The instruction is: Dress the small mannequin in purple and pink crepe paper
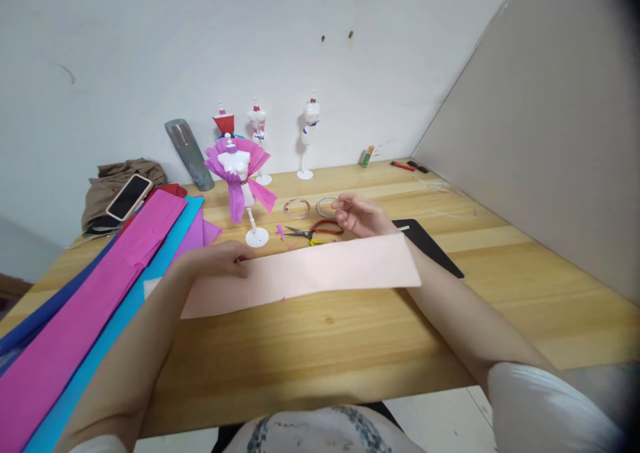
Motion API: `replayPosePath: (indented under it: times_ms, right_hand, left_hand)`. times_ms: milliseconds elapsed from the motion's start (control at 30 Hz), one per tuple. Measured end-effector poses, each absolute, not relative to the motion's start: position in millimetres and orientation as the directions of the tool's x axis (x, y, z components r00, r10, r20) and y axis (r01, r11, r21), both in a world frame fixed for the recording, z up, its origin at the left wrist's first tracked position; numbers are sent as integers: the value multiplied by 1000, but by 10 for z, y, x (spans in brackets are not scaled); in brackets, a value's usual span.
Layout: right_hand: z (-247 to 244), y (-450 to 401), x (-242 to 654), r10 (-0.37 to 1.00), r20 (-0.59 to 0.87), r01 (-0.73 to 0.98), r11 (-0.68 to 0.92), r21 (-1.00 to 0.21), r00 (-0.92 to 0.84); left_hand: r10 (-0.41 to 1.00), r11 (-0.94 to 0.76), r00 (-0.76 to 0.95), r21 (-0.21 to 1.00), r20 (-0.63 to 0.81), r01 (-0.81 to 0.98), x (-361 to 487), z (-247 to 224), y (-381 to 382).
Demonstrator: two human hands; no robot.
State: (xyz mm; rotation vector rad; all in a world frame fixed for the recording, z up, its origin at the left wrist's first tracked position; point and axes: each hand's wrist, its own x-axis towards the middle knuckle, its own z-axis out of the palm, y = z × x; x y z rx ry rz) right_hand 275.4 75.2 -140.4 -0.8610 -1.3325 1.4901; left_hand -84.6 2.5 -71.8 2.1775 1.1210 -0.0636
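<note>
A long strip of pale pink paper (pixel 320 268) stretches above the table in front of me. My left hand (pixel 220 258) grips its left part, fingers curled over the upper edge. Beyond the strip's right end my right hand (pixel 363 216) is raised with bent, parted fingers and nothing visible in them. Near that hand lie red-handled scissors (pixel 327 227), a smaller yellow-handled pair of scissors (pixel 315 241) and two rolls of tape (pixel 297 207). A small white dress form (pixel 237 166) draped in purple and pink paper stands behind the left hand.
Folded pink paper (pixel 95 293) and blue paper (pixel 115 306) cover the table's left side. A phone (pixel 129 197) rests on brown cloth (pixel 100 179). A grey bottle (pixel 190 156) leans against the wall near several dress forms (pixel 311 116). A black board (pixel 435 249) lies right.
</note>
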Motion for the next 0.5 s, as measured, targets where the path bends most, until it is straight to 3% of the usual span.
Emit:
replayPosePath:
  times_ms: [133,300,500]
  right_hand:
    - [-1404,782,2806,874,15,-138,-60,-989,-485]
    - [-1420,745,2664,853,-16,61,18,-998,-522]
    - [-1343,637,2513,762,-52,185,89,-979,-646]
  left_hand:
    - [655,-328,590,525,-473,785,-1015,-708,28]
    - [726,-316,530,471,-439,823,-954,-599,-60]
    - [639,-396,611,480,-468,783,-839,-293,-372]
